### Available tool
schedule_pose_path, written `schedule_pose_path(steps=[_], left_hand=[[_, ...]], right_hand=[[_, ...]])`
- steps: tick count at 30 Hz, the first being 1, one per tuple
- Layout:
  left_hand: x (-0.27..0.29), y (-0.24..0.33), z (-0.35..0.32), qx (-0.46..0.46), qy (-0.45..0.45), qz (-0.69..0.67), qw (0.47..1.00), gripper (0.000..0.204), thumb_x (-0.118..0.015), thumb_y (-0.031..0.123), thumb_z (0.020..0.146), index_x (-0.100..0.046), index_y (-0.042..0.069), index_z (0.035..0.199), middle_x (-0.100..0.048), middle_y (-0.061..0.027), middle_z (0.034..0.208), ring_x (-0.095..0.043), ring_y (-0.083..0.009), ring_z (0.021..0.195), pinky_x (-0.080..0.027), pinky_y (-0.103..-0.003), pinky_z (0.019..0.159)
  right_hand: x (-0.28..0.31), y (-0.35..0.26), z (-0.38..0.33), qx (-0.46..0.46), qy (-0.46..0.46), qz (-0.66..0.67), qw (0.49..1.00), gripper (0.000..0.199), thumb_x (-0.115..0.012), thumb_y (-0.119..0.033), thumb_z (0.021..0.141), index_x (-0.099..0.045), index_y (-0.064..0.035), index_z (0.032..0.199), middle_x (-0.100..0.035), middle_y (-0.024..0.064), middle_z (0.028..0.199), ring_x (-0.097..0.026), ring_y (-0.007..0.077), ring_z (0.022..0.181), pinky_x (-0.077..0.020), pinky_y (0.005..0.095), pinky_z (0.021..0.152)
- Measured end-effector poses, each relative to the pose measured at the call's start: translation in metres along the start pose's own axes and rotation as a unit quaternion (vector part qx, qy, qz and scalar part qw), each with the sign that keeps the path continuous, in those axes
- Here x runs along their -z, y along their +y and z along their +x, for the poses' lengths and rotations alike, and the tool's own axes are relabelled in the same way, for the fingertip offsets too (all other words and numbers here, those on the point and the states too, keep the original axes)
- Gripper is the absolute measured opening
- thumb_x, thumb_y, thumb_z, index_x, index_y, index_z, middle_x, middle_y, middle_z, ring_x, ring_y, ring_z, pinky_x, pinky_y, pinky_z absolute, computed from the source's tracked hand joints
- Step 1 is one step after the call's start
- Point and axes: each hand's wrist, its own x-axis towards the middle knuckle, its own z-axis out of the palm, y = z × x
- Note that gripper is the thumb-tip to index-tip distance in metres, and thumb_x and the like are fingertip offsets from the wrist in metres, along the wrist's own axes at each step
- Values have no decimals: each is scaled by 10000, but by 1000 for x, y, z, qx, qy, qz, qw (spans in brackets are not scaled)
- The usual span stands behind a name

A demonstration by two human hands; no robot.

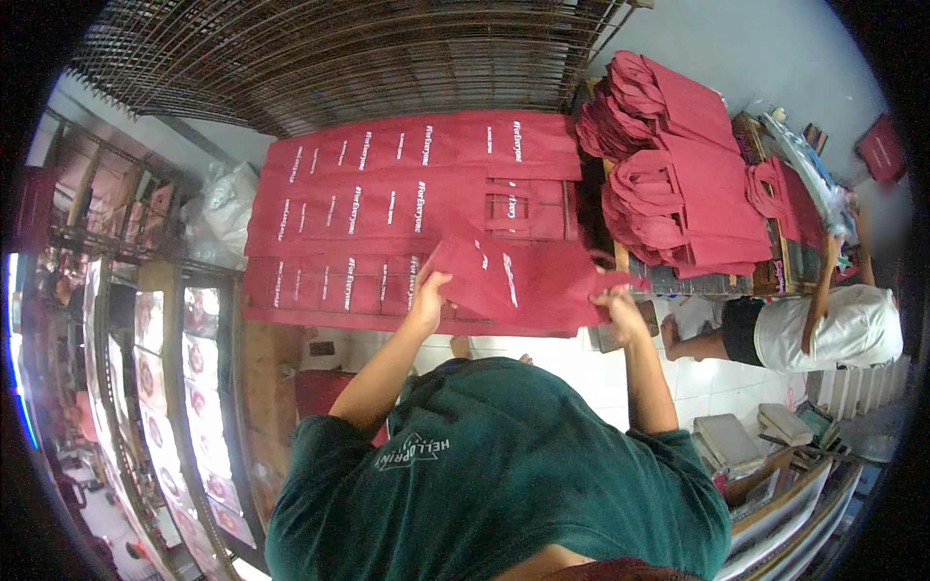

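Red non-woven fabric bag (518, 276) is lifted just above the bench (291, 373), over rows of printed red bags (387, 208). Left hand (428, 295) pinches its left edge; right hand (620, 312) pinches the right side, both grips pressed together on cloth. Stacked bags (678, 184) sit near, at the right. Risk, in my judgement: the limp fabric may drag across the laid rows and disturb them.

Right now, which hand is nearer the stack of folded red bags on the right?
Right. The right hand grips the red bag just below the stack of folded red bags; the left hand holds the bag's far side.
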Motion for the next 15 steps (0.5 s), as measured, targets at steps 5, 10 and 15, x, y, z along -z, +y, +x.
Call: schedule_pose_path(steps=[5, 10, 15], left_hand=[[21, 14, 39, -134, -16, 144, 980, 538, -568, 33, 800, -400, 63, 1310, -558, -58, 1110, -554, -86, 791, -430, -195, 490], [49, -30, 114, -145, 59, 190, 969, 555, -606, 29, 816, -389, 83, 1324, -519, -59, 1183, -547, -94, 781, -462, -186, 531], [57, -88, 191, -118, 35, 436, 892, 510, -614, 56, 773, -482, 120, 1261, -624, -148, 977, -623, -186, 768, -518, -289, 648]], right_hand=[[-22, -22, 79, 117, 12, -14, 993, 249, -651, 3, 694, -419, -79, 739, -454, -15, 753, -459, 105, 696, -403, 252, 643], [-64, -32, 138, 128, 112, -115, 979, 184, -566, -20, 709, -572, -1, 891, -586, 61, 837, -531, 139, 746, -416, 263, 682], [1, 68, 260, 148, 262, -221, 928, 439, -521, -168, 729, -540, 38, 1116, -611, 212, 976, -577, 320, 922, -430, 336, 821]])
